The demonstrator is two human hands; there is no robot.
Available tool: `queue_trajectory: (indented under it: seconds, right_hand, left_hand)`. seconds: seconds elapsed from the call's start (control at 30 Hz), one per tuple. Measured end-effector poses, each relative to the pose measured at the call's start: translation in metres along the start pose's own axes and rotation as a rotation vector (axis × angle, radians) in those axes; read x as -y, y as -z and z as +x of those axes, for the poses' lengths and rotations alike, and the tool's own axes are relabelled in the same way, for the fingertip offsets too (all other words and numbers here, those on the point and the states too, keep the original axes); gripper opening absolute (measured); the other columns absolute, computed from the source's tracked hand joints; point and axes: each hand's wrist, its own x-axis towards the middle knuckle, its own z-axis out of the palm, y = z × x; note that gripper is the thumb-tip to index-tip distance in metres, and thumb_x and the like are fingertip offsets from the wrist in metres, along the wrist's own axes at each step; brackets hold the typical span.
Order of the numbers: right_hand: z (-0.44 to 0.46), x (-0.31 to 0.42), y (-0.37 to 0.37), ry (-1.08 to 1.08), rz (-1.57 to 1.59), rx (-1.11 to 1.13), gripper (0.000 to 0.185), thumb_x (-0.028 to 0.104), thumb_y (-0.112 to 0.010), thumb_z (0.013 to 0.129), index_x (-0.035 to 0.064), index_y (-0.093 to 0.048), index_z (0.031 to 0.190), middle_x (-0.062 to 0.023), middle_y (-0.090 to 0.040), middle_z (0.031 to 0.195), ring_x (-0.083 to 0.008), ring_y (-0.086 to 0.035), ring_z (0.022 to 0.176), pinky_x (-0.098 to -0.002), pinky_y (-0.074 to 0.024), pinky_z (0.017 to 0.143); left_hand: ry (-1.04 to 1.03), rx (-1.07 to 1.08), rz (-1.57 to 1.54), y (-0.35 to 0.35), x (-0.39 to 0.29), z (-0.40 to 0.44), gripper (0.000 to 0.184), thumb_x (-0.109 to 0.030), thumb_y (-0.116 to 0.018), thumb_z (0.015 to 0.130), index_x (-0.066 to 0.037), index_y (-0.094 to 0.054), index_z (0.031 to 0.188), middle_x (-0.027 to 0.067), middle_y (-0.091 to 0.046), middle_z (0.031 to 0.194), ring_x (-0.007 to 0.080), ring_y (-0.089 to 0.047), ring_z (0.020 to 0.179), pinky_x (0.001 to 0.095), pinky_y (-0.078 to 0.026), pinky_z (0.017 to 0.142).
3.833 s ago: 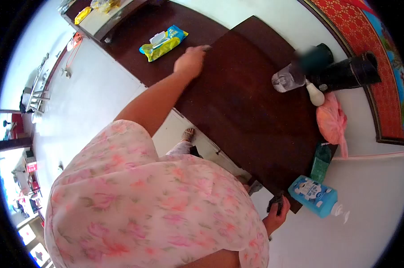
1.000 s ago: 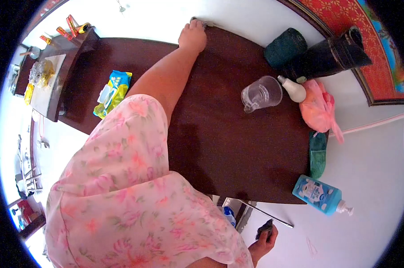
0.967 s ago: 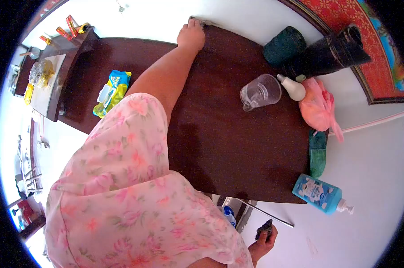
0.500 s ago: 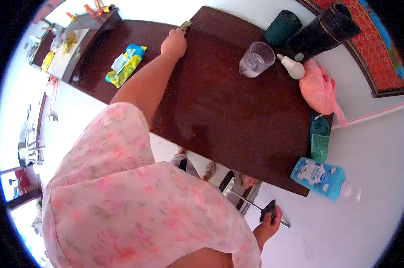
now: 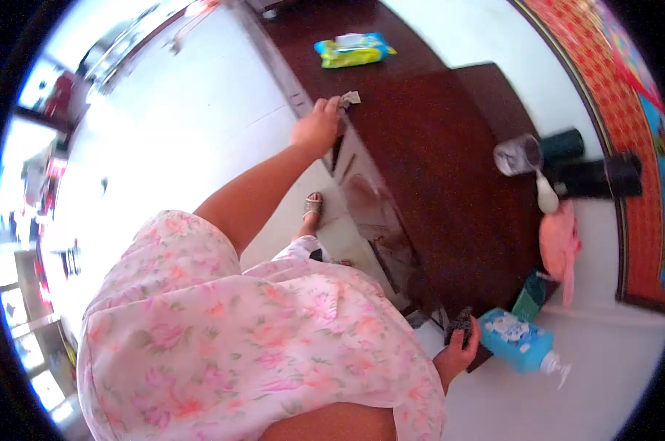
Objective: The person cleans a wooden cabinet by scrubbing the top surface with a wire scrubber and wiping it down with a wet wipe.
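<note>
My left hand (image 5: 318, 129) is at the near edge of the dark brown table (image 5: 435, 162), its fingers closed on a small greyish cloth (image 5: 350, 98) that sticks out past the fingertips. Above it on the dark surface lies a blue and yellow wipes pack (image 5: 354, 50). By the table's lower right corner, my right hand (image 5: 459, 353) grips a dark, rough-looking wad (image 5: 460, 325). Just right of that hand is a blue pump bottle (image 5: 516, 339).
Along the wall side are a clear jug (image 5: 518, 155), a dark green roll (image 5: 562, 145), a black roll (image 5: 598, 176), a white bulb (image 5: 547, 194), a pink bag (image 5: 559, 241) and a green packet (image 5: 531, 295). A sandalled foot (image 5: 313, 207) shows below.
My left hand has moved with the cloth from the table's far edge to its near edge. My right hand still grips the dark wad, now nearer the table corner. The view has turned.
</note>
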Motion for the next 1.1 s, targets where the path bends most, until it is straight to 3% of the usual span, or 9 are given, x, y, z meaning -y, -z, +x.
queue_trajectory:
  seconds: [0.3, 0.37, 0.47, 0.57, 0.67, 0.8, 0.83, 0.93, 1.1]
  right_hand:
    - [0.033, 0.016, -0.03, -0.026, 0.052, 0.2, 0.038, 0.017, -0.055, 0.091, 0.0005, -0.056, 0.126, -0.0137, -0.057, 0.125, -0.0265, -0.053, 0.11, -0.0368, -0.0416, 0.098]
    - [0.049, 0.007, -0.03, -0.003, 0.043, 0.297, 0.039, 0.018, -0.055, 0.092, 0.0007, -0.056, 0.126, -0.0139, -0.057, 0.124, -0.0267, -0.054, 0.109, -0.0369, -0.0421, 0.097]
    - [0.058, 0.025, -0.054, 0.032, 0.054, 0.378, 0.038, 0.02, -0.053, 0.094, 0.0011, -0.055, 0.127, -0.0142, -0.058, 0.123, -0.026, -0.055, 0.108, -0.0364, -0.0424, 0.097]
    - [0.069, 0.044, -0.076, 0.102, 0.048, 0.434, 0.037, 0.02, -0.051, 0.096, 0.0013, -0.054, 0.129, -0.0133, -0.057, 0.124, -0.0237, -0.054, 0.109, -0.0344, -0.0404, 0.098]
    - [0.076, 0.063, -0.09, 0.189, 0.006, 0.484, 0.037, 0.019, -0.051, 0.097, 0.0005, -0.053, 0.129, -0.0129, -0.056, 0.125, -0.0236, -0.053, 0.11, -0.0341, -0.0392, 0.099]
    - [0.079, 0.067, -0.1, 0.131, 0.168, 0.501, 0.038, 0.017, -0.051, 0.097, -0.0004, -0.052, 0.13, -0.0122, -0.056, 0.125, -0.0236, -0.052, 0.111, -0.0337, -0.0384, 0.099]
    - [0.08, 0.067, -0.101, 0.099, 0.158, 0.491, 0.038, 0.017, -0.052, 0.097, -0.0003, -0.052, 0.13, -0.012, -0.056, 0.126, -0.0235, -0.052, 0.111, -0.0336, -0.0381, 0.099]
    - [0.084, 0.064, -0.102, 0.058, 0.167, 0.485, 0.038, 0.016, -0.052, 0.097, -0.0002, -0.051, 0.131, -0.0118, -0.055, 0.126, -0.0234, -0.051, 0.112, -0.0337, -0.0378, 0.099]
    - [0.086, 0.063, -0.09, 0.079, 0.134, 0.491, 0.038, 0.015, -0.053, 0.096, 0.0, -0.052, 0.13, -0.0118, -0.055, 0.126, -0.0237, -0.051, 0.112, -0.0342, -0.0379, 0.099]
  left_hand:
    - [0.832, 0.226, -0.338, -0.031, 0.191, -0.238, 0.034, -0.037, -0.05, 0.095, -0.011, -0.06, 0.115, 0.0201, -0.066, 0.098, 0.0396, -0.063, 0.094, 0.0518, -0.049, 0.082]
    - [1.022, 0.219, -0.236, -0.033, 0.217, -0.28, 0.037, -0.038, -0.056, 0.092, -0.009, -0.062, 0.115, 0.0149, -0.07, 0.089, 0.0312, -0.068, 0.08, 0.0442, -0.052, 0.072]
    - [1.159, 0.242, -0.304, -0.006, 0.229, -0.315, 0.038, -0.037, -0.058, 0.091, -0.007, -0.062, 0.115, 0.016, -0.07, 0.088, 0.0299, -0.068, 0.075, 0.0434, -0.052, 0.068]
    - [1.064, 0.167, -0.257, -0.024, 0.296, -0.363, 0.036, -0.035, -0.059, 0.089, -0.006, -0.063, 0.111, 0.0164, -0.069, 0.095, 0.0315, -0.066, 0.086, 0.0436, -0.053, 0.073]
    - [1.196, -0.096, -0.181, 0.02, 0.3, -0.378, 0.031, -0.031, -0.058, 0.089, -0.006, -0.065, 0.105, 0.0176, -0.068, 0.102, 0.0339, -0.064, 0.098, 0.0445, -0.053, 0.079]
    - [1.402, -0.28, -0.631, 0.062, 0.335, -0.409, 0.03, -0.028, -0.056, 0.091, 0.0, -0.064, 0.094, 0.0139, -0.066, 0.087, 0.0278, -0.065, 0.074, 0.0407, -0.053, 0.068]
    - [1.495, -0.396, -1.113, 0.071, 0.337, -0.415, 0.027, -0.027, -0.053, 0.093, -0.002, -0.063, 0.09, 0.0127, -0.063, 0.079, 0.0259, -0.064, 0.067, 0.0405, -0.053, 0.061]
    - [1.389, -0.507, -1.602, 0.113, 0.288, -0.393, 0.025, -0.027, -0.05, 0.095, -0.005, -0.062, 0.091, 0.0117, -0.062, 0.077, 0.0247, -0.063, 0.065, 0.0391, -0.053, 0.057]
    - [1.299, -0.423, -1.677, 0.073, 0.314, -0.381, 0.025, -0.03, -0.052, 0.095, -0.007, -0.062, 0.093, 0.0095, -0.064, 0.079, 0.0236, -0.062, 0.064, 0.0366, -0.054, 0.057]
